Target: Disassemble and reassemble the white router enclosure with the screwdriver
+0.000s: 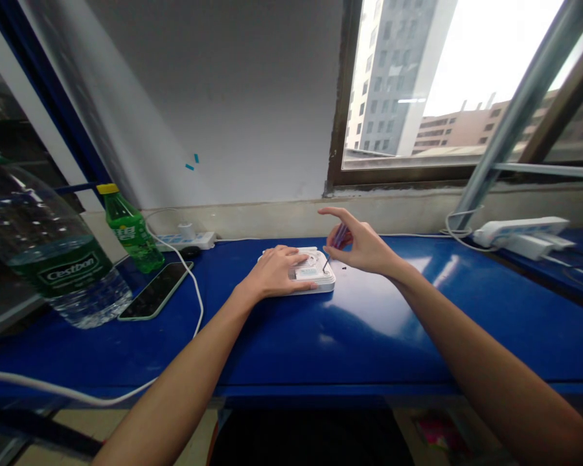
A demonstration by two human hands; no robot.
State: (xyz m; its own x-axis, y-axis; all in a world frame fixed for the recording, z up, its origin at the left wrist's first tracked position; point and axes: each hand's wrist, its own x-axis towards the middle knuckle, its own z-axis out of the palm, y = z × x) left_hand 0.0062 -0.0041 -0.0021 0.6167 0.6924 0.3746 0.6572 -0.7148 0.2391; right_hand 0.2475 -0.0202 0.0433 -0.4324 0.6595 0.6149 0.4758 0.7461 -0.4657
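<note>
A white square device (pixel 326 281) with a label and ridged surface lies flat on the blue table (pixel 291 349). Across its left part rests my left hand (pixel 278 270), fingers spread and pressing on top. My right hand (pixel 352 243) pinches a screwdriver (pixel 340 235) with a purple handle, index finger raised off it. The screwdriver's tip meets the device near its right corner. A small dark piece (pixel 344 268), perhaps a screw, lies on the table just right of the device.
At the left stand a large water bottle (pixel 72 268) and a green bottle (pixel 133 233), beside a phone (pixel 158 291) and a white cable (pixel 200 304). Power strips lie at the back left (pixel 199 241) and right (pixel 519 230). A metal post (pixel 510 123) rises at right.
</note>
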